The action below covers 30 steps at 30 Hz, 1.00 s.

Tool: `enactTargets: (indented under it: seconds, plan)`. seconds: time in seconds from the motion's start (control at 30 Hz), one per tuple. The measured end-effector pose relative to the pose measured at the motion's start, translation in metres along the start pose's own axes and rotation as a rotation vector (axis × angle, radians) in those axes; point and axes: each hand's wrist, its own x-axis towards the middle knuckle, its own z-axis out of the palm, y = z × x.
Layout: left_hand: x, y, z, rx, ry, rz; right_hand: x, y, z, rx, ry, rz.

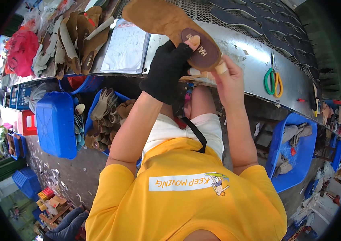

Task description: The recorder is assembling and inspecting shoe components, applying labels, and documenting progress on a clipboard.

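A brown suede insole (pixel 154 15) with a dark brown printed heel patch (pixel 211 57) is held up over the near edge of the metal worktable (pixel 250 68). My left hand (pixel 165 72), in a black fingerless glove, grips the heel part, its thumb pressed on the patch and its other fingers hidden underneath. At the heel's right edge my right hand (pixel 231 78) is bare, with pale tape round a fingertip. Its thumb and finger pinch that edge. Scissors (pixel 274 82) with one green and one yellow handle lie to the right of this hand.
Dark soles (pixel 273 30) lie in rows on a mesh surface at the far right. Written sheets (pixel 125 50) and a heap of suede pieces (pixel 78 38) occupy the table's left. Below stand a blue tub (pixel 56 124), a bin of brown shoe parts (pixel 108 116) and another blue bin (pixel 289 176).
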Motion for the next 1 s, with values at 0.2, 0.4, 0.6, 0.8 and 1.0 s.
enactTargets:
  seconds: [0.2, 0.4, 0.6, 0.8, 1.0]
  plan:
    - [-0.003, -0.01, 0.007, 0.266, -0.026, 0.271, -0.005, -0.03, 0.004, -0.169, 0.038, -0.013]
    - [0.002, -0.015, -0.008, 0.069, -0.119, -0.089, -0.013, -0.037, 0.0, -0.102, 0.059, 0.067]
    - [0.003, -0.014, -0.003, 0.225, -0.104, 0.032, -0.017, -0.027, -0.012, 0.016, 0.091, 0.036]
    - [0.004, -0.02, 0.007, 0.045, -0.153, -0.057, -0.021, -0.032, -0.033, 0.056, 0.153, 0.043]
    - [0.015, -0.06, 0.036, 0.326, -0.179, 0.073, -0.035, -0.04, -0.037, -0.681, 0.161, -0.334]
